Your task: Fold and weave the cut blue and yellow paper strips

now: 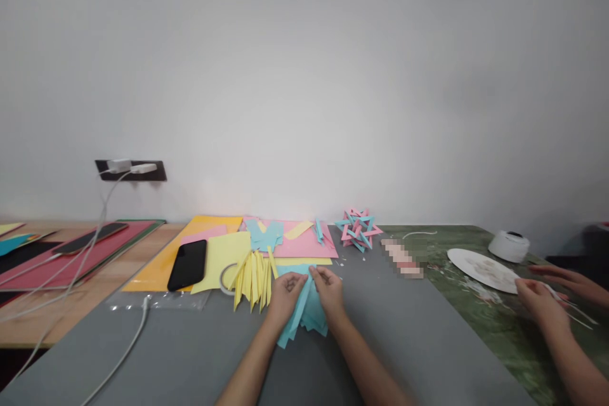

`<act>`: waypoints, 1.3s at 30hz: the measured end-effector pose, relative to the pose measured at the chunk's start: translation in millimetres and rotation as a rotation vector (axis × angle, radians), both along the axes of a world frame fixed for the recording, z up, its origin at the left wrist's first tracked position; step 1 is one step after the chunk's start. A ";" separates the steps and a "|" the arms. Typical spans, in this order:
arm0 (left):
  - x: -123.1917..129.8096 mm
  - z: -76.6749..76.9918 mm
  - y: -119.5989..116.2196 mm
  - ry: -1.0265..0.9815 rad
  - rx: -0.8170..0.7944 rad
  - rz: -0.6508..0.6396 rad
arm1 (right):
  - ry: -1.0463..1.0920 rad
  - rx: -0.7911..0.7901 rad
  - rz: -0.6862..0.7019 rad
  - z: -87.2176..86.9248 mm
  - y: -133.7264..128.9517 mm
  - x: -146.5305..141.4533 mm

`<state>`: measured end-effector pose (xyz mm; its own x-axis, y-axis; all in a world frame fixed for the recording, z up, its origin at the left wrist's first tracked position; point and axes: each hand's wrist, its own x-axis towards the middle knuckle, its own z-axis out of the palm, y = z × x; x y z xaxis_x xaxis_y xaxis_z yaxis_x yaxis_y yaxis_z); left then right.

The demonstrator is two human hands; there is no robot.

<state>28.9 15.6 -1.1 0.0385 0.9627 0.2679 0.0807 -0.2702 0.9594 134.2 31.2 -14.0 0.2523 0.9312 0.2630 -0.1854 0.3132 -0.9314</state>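
Both of my hands meet over the grey table at the front middle, thumbs and fingers pinched close together. My left hand point(287, 294) and my right hand point(329, 292) grip a light blue paper strip point(299, 311) near its top end. Under and behind it lies a bunch of blue folded paper strips point(314, 314), partly hidden by my hands. Just left of my left hand, folded yellow paper strips point(254, 279) are fanned out beside a tape roll point(227, 279). Exact folds between my fingertips are too small to make out.
A black phone point(188, 264) lies on coloured sheets to the left. A pink-and-blue paper star point(358, 229) stands near the wall. At right, another person's hands point(547, 304) hold thin white strips by a white plate point(480, 269). A white cable point(137, 333) crosses the table's left side.
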 end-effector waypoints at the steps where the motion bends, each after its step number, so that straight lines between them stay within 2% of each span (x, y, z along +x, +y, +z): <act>1: 0.2 -0.7 -0.5 0.018 0.018 0.028 | -0.007 -0.006 0.001 0.0 -0.5 -0.2; 4: 1.2 -1.3 -2.2 0.053 0.055 0.069 | -0.026 -0.012 0.035 -1.2 -0.8 -0.9; 7: 2.2 -1.4 -2.1 0.015 0.051 0.014 | -0.034 0.000 0.057 -2.6 0.2 -1.0; 11: 1.8 -3.6 2.4 -0.065 -0.037 -0.028 | -0.040 0.006 0.031 -2.9 1.4 0.8; 15: 0.4 -5.9 5.4 -0.111 -0.066 -0.012 | -0.026 0.008 -0.008 -3.8 3.0 3.5; 18: 0.6 -6.4 5.5 -0.119 -0.042 -0.017 | -0.040 0.026 0.017 -6.3 5.0 3.6; 20: 0.7 -5.7 5.2 -0.128 -0.020 0.017 | -0.075 0.028 0.034 -7.9 5.9 3.0; 23: -0.9 -2.6 4.4 -0.096 -0.038 0.060 | -0.176 0.038 -0.012 -7.5 4.9 2.5; 27: -4.7 2.4 3.0 -0.050 -0.081 0.043 | -0.371 0.124 -0.096 0.8 -3.0 3.0; 32: -5.5 4.8 1.7 -0.054 -0.031 0.090 | -0.547 0.290 -0.143 11.7 -15.6 2.2; 39: -3.2 7.1 0.0 -0.079 0.009 0.117 | -0.650 0.402 -0.168 10.4 -18.7 1.4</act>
